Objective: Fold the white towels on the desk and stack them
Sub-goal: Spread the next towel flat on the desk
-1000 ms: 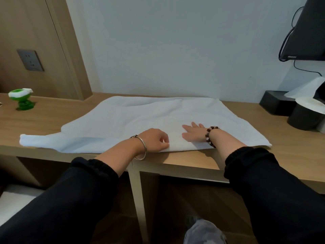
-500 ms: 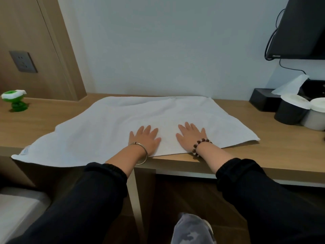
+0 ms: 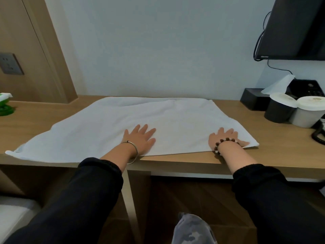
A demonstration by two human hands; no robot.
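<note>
Right hand (image 3: 226, 138) slid right — towel (image 3: 158, 117) (white) flat

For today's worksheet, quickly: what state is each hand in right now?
Left hand: open, pressed flat on the white towel.
Right hand: open, flat on the white towel near its right corner.

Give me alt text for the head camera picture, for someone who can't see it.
A person presses left hand and right hand flat on a white towel spread across a wooden desk, the right hand near its front right corner. Two lidded cups and a black tissue box stand at the desk's right.
</note>
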